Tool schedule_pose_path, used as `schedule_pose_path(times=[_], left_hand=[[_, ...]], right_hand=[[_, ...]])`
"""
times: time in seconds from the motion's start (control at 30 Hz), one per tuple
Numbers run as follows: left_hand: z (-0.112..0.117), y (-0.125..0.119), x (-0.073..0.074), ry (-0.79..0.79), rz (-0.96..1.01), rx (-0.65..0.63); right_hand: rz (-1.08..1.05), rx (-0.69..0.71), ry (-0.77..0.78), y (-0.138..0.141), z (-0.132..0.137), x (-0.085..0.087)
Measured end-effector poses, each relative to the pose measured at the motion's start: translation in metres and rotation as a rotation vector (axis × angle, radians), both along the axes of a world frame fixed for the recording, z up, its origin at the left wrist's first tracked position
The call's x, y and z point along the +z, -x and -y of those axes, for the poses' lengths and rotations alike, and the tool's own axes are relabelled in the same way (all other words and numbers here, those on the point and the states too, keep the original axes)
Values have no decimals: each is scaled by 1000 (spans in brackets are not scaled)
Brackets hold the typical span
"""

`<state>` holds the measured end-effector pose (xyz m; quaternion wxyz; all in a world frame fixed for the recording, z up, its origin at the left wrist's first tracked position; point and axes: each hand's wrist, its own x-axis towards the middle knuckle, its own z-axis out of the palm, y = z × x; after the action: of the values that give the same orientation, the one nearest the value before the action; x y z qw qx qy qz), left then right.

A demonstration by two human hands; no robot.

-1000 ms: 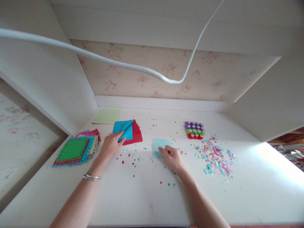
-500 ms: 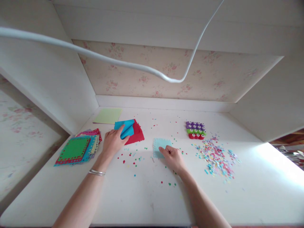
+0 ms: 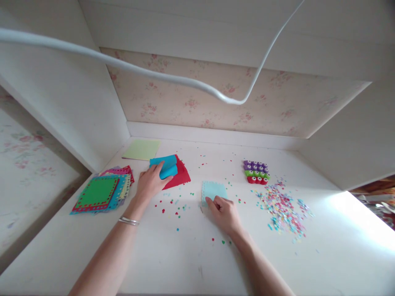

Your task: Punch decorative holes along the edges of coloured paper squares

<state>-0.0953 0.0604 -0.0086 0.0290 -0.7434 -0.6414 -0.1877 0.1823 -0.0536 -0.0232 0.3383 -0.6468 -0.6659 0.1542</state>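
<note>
My left hand (image 3: 151, 183) pinches the near edge of a bright blue paper sheet (image 3: 166, 166) and curls it back over the red sheet (image 3: 182, 175) under it. My right hand (image 3: 224, 211) rests on the white desk (image 3: 185, 255) with its fingers bent on the near edge of a pale blue square with punched edges (image 3: 212, 190). A silver bracelet (image 3: 128, 222) circles my left wrist.
A stack of punched coloured squares with a green one on top (image 3: 101, 192) lies at the left. A pale green sheet (image 3: 142, 149) lies at the back. Small craft punches (image 3: 255, 171) and a confetti heap (image 3: 282, 207) sit at the right. A white cable (image 3: 154, 76) hangs overhead.
My left hand has lifted and rolled the blue sheet further back off the red one. My right hand has stayed on the pale blue square.
</note>
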Motion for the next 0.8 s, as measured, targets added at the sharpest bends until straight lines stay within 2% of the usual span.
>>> schedule_pose_path(times=[0.1,0.2,0.3,0.4,0.6,0.8], left_hand=[[-7,2,-7,7,16,26],[-13,5,-11,12,13,42],[-14,9,-11,13,4,45],[-15,12,-8,23,1,44],[-14,13,-4,30,-1,40],[-12,13,-4,41,4,15]], right_hand=[[119,138,-33,16,4,8],[125,252,2,34,-4,18],[103,307,-2,49,-28,25],[82,342,-7,59,-65,28],[30,342,33,68,-132,22],[-148,395,51,74,-158,6]])
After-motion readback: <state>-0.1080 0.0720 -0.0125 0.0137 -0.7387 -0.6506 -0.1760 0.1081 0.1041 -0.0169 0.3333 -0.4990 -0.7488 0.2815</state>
